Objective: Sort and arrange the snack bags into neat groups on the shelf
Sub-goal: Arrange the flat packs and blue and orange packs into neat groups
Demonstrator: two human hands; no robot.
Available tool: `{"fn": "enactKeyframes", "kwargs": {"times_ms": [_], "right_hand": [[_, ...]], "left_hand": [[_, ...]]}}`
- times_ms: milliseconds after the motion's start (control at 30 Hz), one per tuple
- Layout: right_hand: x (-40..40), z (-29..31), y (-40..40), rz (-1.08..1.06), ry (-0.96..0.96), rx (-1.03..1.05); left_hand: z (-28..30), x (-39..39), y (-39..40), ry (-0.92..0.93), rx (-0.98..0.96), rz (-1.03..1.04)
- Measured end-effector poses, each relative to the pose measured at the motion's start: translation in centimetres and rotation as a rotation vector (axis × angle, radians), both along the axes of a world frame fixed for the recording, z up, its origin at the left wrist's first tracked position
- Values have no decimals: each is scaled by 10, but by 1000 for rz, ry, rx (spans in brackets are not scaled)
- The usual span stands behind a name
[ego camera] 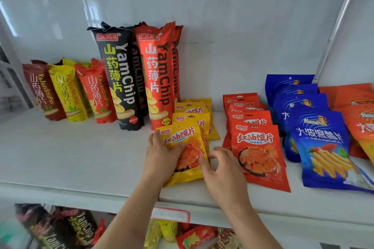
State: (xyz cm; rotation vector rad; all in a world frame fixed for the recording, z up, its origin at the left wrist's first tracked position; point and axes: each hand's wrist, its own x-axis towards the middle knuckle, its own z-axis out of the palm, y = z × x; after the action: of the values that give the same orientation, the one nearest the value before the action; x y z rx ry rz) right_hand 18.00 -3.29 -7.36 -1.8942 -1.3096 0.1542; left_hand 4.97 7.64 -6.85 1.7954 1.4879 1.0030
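My left hand (pixel 159 155) rests on the front yellow bag (pixel 185 153), its thumb curled across the bag's face and its fingers (pixel 154 137) wrapped round the left edge: the fingers are clamped on this bag. The bag leans back, tilted slightly, at the front of a row of yellow bags (pixel 194 116) that runs toward the rear wall of the white shelf (pixel 70 157). My right hand (pixel 223 176) hovers just beside the bag's lower right edge; its fingers (pixel 219 150) are loosely curled and apart, gripping nothing, the thumb touching or nearly touching the bag's right edge (which of the two cannot be told).

Immediately right stands a row of red bags (pixel 258 153) of the same shape, the front one leaning back. Further right is a row of blue bags (pixel 321 147) printed with fries, and at the far right edge a stack of orange bags (pixel 356 105), partly cut off.

Behind and left of the yellow row stand tall tube bags, upright against the rear wall: black YamChip bags (pixel 119 79) and red YamChip bags (pixel 156 75), side by side and touching. Further left are shorter tube bags, leaning: a red one (pixel 97 95), a yellow one (pixel 67 93) and a dark red one (pixel 43 93), with more behind them.

Below the shelf's front lip, a lower shelf holds further mixed snack bags (pixel 60 226), blurred.
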Motion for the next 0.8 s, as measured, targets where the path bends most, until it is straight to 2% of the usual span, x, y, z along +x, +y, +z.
{"fn": "enactKeyframes", "kwargs": {"times_ms": [100, 200, 300, 467, 633, 800], "right_hand": [[-3, 1, -4, -17, 30, 15], [-5, 2, -6, 38, -108, -51], [-18, 2, 3, -37, -181, -162], [-19, -1, 5, -104, -209, -245], [-27, 7, 17, -177, -166, -271], [-32, 5, 23, -209, -186, -290]], "left_hand": [[-2, -4, -3, 10, 31, -83], [4, 6, -6, -56, -1, -132], [4, 7, 9, -175, -140, -245], [7, 13, 26, -391, -319, -213], [19, 24, 43, -373, -441, -275], [29, 28, 58, -451, -526, -340]]}}
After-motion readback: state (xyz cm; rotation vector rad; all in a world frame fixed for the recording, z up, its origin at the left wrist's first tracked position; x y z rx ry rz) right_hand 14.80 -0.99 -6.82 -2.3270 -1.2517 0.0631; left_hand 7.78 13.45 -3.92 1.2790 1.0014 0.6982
